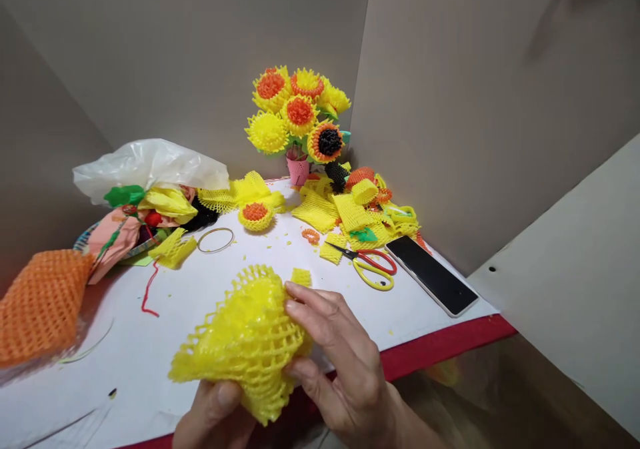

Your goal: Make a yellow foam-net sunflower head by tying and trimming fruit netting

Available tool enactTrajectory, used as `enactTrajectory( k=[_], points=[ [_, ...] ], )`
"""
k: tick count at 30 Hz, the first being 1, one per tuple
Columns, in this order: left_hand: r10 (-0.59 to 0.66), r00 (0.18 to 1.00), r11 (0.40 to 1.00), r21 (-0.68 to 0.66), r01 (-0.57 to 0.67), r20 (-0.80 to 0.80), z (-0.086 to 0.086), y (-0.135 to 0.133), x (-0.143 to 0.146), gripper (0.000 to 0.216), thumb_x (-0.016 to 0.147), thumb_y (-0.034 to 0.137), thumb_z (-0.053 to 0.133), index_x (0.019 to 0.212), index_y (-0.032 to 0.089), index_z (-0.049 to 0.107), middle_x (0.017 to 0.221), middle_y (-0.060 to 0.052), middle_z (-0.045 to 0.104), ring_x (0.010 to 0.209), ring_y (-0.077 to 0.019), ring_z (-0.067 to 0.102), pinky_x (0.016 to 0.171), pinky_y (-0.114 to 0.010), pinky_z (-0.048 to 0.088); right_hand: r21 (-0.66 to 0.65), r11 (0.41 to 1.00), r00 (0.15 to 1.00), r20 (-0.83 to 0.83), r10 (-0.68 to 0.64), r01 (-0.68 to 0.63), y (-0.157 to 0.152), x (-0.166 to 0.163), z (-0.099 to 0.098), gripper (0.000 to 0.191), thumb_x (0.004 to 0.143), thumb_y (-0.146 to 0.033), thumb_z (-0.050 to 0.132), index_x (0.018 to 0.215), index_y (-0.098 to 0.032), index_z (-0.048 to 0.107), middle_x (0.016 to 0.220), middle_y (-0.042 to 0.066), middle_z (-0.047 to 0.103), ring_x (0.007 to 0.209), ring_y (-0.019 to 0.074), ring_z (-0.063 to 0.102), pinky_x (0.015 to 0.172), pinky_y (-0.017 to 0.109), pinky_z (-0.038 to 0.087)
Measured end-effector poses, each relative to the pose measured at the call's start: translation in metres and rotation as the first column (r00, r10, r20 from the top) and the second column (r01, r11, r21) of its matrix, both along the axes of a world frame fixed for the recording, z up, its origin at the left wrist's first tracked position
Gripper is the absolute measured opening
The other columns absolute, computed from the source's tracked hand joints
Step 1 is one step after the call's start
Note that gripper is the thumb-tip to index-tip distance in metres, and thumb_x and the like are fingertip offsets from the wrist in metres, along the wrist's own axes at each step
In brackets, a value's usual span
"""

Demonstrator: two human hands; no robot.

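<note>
1. Location: the yellow foam netting point(250, 342) is held up in both hands, in front of the person and above the near part of the white tabletop point(200, 325)
2. Left grip: the left hand point(217, 419) supports the netting from below, thumb against its lower edge; the other fingers are largely hidden, so their exact placement cannot be told
3. Right grip: the right hand point(350, 362) pinches the right side of the netting, with two fingertips on the upper part and the thumb lower down
4. Form: the netting is bunched into a cupped shape, its loops spread across the front and a ragged, toothed edge along the top; a denser, glossier yellow mass shows inside
5. Weight: the material appears to be thin foam mesh and is judged very light; minimal lifting force is needed
6. Stiffness: it is judged soft and springy; it probably yields under the fingers and recovers when released
7. Surface: the strands have a slight sheen but the mesh gives fingertips purchase, so slippage is judged a minor risk
8. Fragility: single strands and the toothed edge are likely to tear or stretch if pulled alone
9. Recommended hold: take the gathered lower body and the thicker right side, spreading pressure over several strands; avoid the loose loops along the top and the pointed left corner
</note>
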State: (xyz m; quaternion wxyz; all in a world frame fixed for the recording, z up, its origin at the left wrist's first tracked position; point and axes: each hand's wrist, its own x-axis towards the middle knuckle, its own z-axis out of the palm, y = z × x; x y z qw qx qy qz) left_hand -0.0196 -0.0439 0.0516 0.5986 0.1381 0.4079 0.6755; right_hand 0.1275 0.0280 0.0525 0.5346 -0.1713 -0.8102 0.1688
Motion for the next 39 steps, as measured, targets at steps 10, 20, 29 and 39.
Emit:
enactTrajectory(
  k=[10,20,29,39],
  points=[
    [-0.045,0.995,0.998,-0.048,0.049,0.084,0.001,0.0,-0.002,0.043,0.05,0.037,0.092,0.092,0.035,0.081,0.111,-0.001,0.077,0.12,-0.0402,0.062,0.104,-0.049,0.051,0.226,0.97,0.984,-0.167,-0.054,0.092,0.01,0.003,0.003,0.028,0.087,-0.006,0.059,0.114,-0.01,0.064,0.104,0.016,0.071,0.096,0.0224,0.067,0.08,0.039,0.057],
    [0.04,0.986,0.998,-0.047,-0.033,0.163,0.005,0.008,-0.003,0.059,0.068,0.025,0.082,0.124,0.032,0.067,0.113,-0.001,0.076,0.108,-0.0349,0.069,0.093,-0.047,0.06,0.353,0.925,0.99,-0.043,-0.138,0.144,0.021,0.004,0.01,0.031,0.083,-0.001,0.058,0.111,-0.014,0.062,0.102,0.012,0.071,0.093,0.0207,0.065,0.076,0.034,0.055],
    [-0.079,0.988,0.996,-0.024,0.083,0.133,-0.006,0.014,-0.008,0.044,0.067,0.035,0.086,0.109,0.025,0.074,0.113,-0.007,0.076,0.115,-0.0388,0.065,0.099,-0.05,0.055,0.373,0.922,0.993,-0.09,-0.074,0.103,0.027,0.011,0.007,0.03,0.082,-0.009,0.055,0.11,-0.011,0.064,0.092,0.009,0.071,0.086,0.019,0.067,0.073,0.034,0.052],
    [-0.02,1.0,1.0,0.01,0.02,-0.005,-0.018,0.009,-0.011,0.045,0.065,0.04,0.087,0.106,0.026,0.075,0.111,-0.007,0.077,0.105,-0.037,0.07,0.093,-0.046,0.059,0.368,0.927,0.996,-0.069,-0.048,0.07,0.015,0.012,-0.01,0.021,0.087,-0.016,0.055,0.104,-0.023,0.066,0.097,0.004,0.073,0.095,0.0194,0.069,0.077,0.033,0.058]
  ],
)
